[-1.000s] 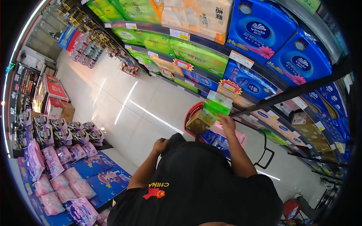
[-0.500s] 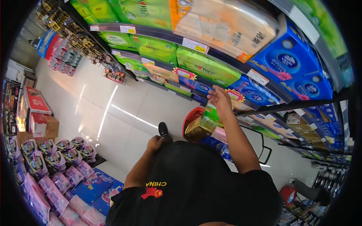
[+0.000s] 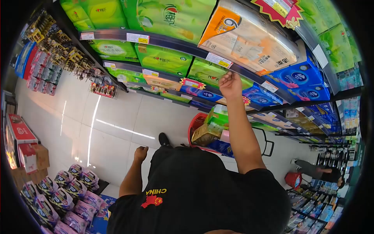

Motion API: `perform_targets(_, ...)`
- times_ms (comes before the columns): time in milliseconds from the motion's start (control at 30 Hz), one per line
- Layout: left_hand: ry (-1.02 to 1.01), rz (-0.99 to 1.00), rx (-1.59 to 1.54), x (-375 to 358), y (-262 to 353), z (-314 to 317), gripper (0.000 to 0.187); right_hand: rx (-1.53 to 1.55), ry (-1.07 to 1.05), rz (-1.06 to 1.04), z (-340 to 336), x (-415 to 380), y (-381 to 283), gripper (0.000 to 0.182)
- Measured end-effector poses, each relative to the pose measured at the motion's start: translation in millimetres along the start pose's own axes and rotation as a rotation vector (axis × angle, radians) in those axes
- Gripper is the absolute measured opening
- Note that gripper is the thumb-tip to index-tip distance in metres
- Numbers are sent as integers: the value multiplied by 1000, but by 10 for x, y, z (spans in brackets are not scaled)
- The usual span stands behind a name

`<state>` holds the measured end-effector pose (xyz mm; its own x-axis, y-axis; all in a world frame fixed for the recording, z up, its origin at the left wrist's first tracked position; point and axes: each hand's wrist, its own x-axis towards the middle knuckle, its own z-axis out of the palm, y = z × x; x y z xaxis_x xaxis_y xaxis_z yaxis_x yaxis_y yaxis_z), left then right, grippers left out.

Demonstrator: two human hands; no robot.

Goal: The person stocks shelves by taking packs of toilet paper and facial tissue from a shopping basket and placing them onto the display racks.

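Note:
My right hand (image 3: 230, 85) is raised in front of the shelves with its fingers curled in and nothing visible in them. Its fingertips overlap a green tissue pack (image 3: 204, 71), just below a price label (image 3: 219, 59) on the shelf edge. Above that edge lies a big orange and white tissue multipack (image 3: 249, 39). My left hand (image 3: 140, 153) hangs low beside my body over the floor, fingers loosely closed and holding nothing visible. Under my right forearm stands a red basket (image 3: 193, 126) containing a gold box (image 3: 205, 134), a green pack (image 3: 217, 116) and a blue pack (image 3: 222, 148).
More green packs (image 3: 169, 17) and blue tissue packs (image 3: 298, 80) line the shelves. Pink and purple packs (image 3: 83, 210) are stacked at lower left, near red cartons (image 3: 22, 130). A person (image 3: 321, 171) is at the right beside a red basket (image 3: 293, 179).
My right hand has risen toward the upper shelf edge, and its spread fingers have curled in. My left hand has moved left, away from my body. The view has shifted closer to the shelves.

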<state>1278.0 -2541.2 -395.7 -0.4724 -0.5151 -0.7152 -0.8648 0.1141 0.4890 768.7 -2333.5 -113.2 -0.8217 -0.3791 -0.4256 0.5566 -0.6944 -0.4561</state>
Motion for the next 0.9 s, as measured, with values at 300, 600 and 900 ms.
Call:
perform_targets(300, 7, 66, -64, 264, 86, -280, 51, 104, -57, -34, -45, 55, 34, 33)
perform_targets(600, -15, 105, -144, 327, 363, -110, 47, 85, -31, 54, -1, -290, 235, 22)
perform_targets(900, -52, 113, 46, 181, 477, 119, 50, -894, -77, -150, -586, -1023, 487, 29)
